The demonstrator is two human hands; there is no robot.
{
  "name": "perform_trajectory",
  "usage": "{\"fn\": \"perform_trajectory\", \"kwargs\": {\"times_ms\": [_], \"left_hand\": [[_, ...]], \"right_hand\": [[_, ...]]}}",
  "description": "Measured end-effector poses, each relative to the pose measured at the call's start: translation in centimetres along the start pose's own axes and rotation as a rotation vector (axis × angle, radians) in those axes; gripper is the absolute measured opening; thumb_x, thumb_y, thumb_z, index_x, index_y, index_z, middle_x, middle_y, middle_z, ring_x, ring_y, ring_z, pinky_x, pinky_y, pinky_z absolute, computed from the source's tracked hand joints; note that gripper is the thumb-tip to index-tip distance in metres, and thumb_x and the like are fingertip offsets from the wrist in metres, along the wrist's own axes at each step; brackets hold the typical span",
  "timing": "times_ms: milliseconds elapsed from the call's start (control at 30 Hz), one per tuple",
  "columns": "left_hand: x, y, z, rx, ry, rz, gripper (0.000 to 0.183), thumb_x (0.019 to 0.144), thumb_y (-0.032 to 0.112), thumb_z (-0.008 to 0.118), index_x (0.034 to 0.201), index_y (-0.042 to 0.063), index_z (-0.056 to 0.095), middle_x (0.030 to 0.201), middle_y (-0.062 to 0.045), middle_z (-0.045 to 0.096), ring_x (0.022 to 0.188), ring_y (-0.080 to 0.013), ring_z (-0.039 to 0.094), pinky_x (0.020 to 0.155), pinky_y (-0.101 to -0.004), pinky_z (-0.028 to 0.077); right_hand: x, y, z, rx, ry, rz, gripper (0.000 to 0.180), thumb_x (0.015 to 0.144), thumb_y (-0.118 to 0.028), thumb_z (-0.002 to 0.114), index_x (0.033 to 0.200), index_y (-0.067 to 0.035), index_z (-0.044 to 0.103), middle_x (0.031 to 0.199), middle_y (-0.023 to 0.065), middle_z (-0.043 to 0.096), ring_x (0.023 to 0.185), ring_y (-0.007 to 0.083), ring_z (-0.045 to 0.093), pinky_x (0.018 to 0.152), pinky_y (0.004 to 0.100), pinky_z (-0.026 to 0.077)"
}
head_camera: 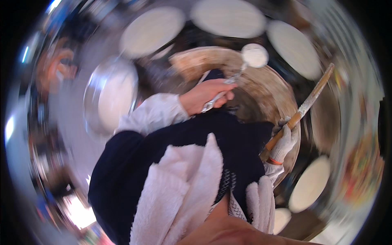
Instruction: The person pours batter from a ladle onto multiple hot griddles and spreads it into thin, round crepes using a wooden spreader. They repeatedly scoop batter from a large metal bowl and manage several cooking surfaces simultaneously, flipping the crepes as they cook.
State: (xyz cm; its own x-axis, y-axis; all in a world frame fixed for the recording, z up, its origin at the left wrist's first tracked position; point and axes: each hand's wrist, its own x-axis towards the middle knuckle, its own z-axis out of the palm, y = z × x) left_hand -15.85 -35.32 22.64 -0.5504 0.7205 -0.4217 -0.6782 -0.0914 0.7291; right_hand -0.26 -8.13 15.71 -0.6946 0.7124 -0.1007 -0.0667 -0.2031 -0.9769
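My left hand [205,95], bare below a white sleeve, grips the metal handle of a ladle [254,55]. The ladle's round bowl is white inside, apparently with batter. A gloved right hand [285,142] holds a long wooden stick or spatula [310,96], its far half smeared white, pointing up and right. Behind both hands curves a worn brown ring-shaped surface [275,84]. To the left of my left arm is a shiny metal basin [92,101] holding a white mass, perhaps batter [114,102].
Pale round sheets lie around the ring: one upper left [153,32], one at top [228,18], one upper right [294,49] and one lower right [310,183]. A brown disc [325,119] is at right. A white towel [180,190] hangs at my chest. The surroundings are motion-blurred.
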Motion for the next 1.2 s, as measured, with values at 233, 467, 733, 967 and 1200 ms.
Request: {"fn": "perform_trajectory", "kwargs": {"times_ms": [233,467,733,967,1200], "left_hand": [[-16.1,-14.9,-3.5,-0.423,0.739,0.440,0.033,0.099,0.016,0.059,0.127,0.000,0.054,0.085,-0.001,0.061,0.060,-0.0065,0.055,0.049,-0.0202,0.045],[-26.6,-24.5,-13.8,-0.668,1.331,0.631,0.028,0.100,0.018,0.052,0.122,0.001,0.055,0.073,0.000,0.054,0.054,-0.0070,0.048,0.046,-0.0214,0.037],[-34.2,-26.4,-33.0,-0.785,1.675,0.643,0.015,0.099,0.018,0.050,0.100,0.003,0.055,0.074,-0.006,0.055,0.053,-0.0131,0.049,0.043,-0.0283,0.038],[-36.5,-32.8,-51.1,-0.333,2.197,0.036,0.028,0.097,0.022,0.049,0.099,-0.001,0.065,0.088,-0.020,0.067,0.082,-0.0305,0.068,0.068,-0.0412,0.054],[-32.4,-27.7,-59.1,0.540,2.035,-0.437,0.032,0.097,0.023,0.049,0.096,-0.001,0.070,0.098,-0.024,0.068,0.101,-0.0394,0.067,0.087,-0.0456,0.054]], "right_hand": [[-5.5,-4.8,8.8,-0.447,-0.774,0.254,0.024,0.102,-0.023,0.054,0.100,-0.001,0.061,0.073,0.0054,0.063,0.049,0.0115,0.055,0.043,0.0237,0.041],[-10.1,-0.9,22.3,-0.703,-1.436,0.479,0.033,0.102,-0.022,0.054,0.129,-0.004,0.056,0.078,0.0042,0.062,0.051,0.0075,0.055,0.040,0.0211,0.040],[-19.7,13.2,41.7,-0.756,-1.652,0.855,0.045,0.099,-0.020,0.060,0.143,-0.014,0.052,0.079,0.0039,0.061,0.052,0.0080,0.054,0.039,0.0223,0.039],[-27.3,26.0,56.0,-0.847,-1.635,0.429,0.044,0.092,-0.022,0.063,0.135,-0.015,0.062,0.070,-0.0011,0.060,0.053,0.0081,0.055,0.044,0.0260,0.040],[-28.6,40.9,60.9,-0.814,-1.827,-0.245,0.040,0.093,-0.032,0.053,0.121,-0.006,0.064,0.085,0.0206,0.069,0.081,0.0382,0.067,0.071,0.0459,0.051]]}}
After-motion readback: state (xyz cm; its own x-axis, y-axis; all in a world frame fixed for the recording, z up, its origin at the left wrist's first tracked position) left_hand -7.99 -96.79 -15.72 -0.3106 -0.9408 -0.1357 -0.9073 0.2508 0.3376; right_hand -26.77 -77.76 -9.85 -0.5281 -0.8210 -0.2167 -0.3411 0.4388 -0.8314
